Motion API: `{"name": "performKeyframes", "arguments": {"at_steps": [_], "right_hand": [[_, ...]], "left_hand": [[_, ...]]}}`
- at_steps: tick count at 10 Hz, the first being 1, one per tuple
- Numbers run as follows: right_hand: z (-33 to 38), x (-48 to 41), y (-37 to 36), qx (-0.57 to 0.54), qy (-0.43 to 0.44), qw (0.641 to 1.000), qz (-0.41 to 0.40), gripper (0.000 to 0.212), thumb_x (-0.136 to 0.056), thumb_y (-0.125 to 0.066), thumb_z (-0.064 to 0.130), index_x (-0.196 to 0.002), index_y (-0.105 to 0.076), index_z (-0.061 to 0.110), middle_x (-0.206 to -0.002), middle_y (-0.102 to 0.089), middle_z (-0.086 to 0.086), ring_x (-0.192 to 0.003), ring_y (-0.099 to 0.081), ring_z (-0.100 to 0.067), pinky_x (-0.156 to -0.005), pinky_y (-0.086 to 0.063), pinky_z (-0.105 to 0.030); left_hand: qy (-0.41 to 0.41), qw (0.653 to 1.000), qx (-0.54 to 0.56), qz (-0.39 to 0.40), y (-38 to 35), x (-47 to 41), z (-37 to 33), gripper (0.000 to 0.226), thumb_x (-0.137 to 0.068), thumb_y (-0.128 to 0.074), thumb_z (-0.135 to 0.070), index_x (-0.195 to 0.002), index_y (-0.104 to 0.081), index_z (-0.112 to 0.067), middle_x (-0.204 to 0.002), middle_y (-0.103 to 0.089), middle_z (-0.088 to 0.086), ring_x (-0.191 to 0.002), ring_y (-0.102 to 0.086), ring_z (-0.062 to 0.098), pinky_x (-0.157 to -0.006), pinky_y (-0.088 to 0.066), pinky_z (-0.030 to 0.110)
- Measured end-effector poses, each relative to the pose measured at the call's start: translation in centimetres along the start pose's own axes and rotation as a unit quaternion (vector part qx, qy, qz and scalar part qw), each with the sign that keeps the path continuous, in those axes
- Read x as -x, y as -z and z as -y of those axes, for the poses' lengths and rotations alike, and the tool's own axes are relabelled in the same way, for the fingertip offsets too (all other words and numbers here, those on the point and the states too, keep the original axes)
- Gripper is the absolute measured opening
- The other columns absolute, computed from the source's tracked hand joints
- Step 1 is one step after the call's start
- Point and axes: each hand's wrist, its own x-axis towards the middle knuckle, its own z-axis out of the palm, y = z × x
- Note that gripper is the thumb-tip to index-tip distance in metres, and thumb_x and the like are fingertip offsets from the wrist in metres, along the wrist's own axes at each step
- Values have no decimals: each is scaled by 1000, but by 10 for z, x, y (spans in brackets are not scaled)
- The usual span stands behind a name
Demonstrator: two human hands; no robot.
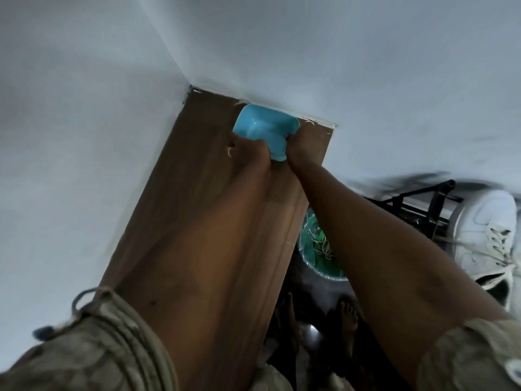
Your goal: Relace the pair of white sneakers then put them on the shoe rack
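Hazard: left hand (249,150) and right hand (299,148) grip the blue bowl (263,127) atop the wooden cabinet (197,193); a slip could drop it toward the green basin (314,256).

The fingers of the left hand (249,150) and the right hand (300,149) are lost under the blue tub (262,128) they hold, in the upper middle of the frame. Both forearms cover much of the brown worktop (197,179). At the right edge the white sneaker (487,230) is blurred and cut off. The black rack (417,204) beside it is streaked. The green basin (315,249) shows only partly between worktop and right forearm, its pale contents unreadable. Bare feet (348,314) below are dim. The left sleeve (84,348) and right sleeve (473,356) run off the bottom edge.
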Motion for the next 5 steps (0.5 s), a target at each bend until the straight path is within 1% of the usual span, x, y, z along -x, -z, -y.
{"name": "performKeyframes", "arguments": {"at_steps": [1,2,3,4,5], "right_hand": [[3,-12,-1,61,12,998,-7,29,-95,-47,20,-117,-57,4,-121,-61,-13,-115,-54,-27,-92,-39,-29],[5,-15,-4,85,6,996,-17,31,-98,-41,17,-124,-52,5,-127,-57,-12,-120,-51,-26,-89,-38,-29],[6,-4,-3,68,0,997,-25,32,-100,-36,19,-125,-53,7,-126,-57,-9,-118,-52,-23,-73,-29,-25],[4,1,-10,23,-9,999,-46,38,-103,-28,27,-124,-52,6,-126,-55,-10,-119,-49,-26,-80,-33,-29],[-6,15,-15,-9,-16,998,-63,35,-100,-30,18,-118,-55,2,-124,-53,-15,-119,-46,-33,-95,-39,-42]], "left_hand": [[2,999,35,8,-9,-10,-6,55,-97,-40,-12,-148,-20,-8,-150,-28,13,-136,-32,25,-108,-23,27],[-18,999,28,1,-12,-10,-7,61,-93,-45,-9,-149,-19,-12,-148,-27,13,-134,-34,24,-106,-26,25],[-34,999,-3,6,-10,-11,-1,68,-91,-49,-13,-150,-15,-15,-148,-27,14,-134,-33,27,-109,-27,35],[-59,998,-8,-13,-12,-11,9,62,-94,-49,-21,-149,-22,-10,-145,-34,16,-133,-33,29,-107,-25,35],[-55,997,-28,-40,-11,3,25,53,-96,-47,-22,-145,-31,-9,-143,-40,16,-132,-35,28,-105,-23,33]]}}
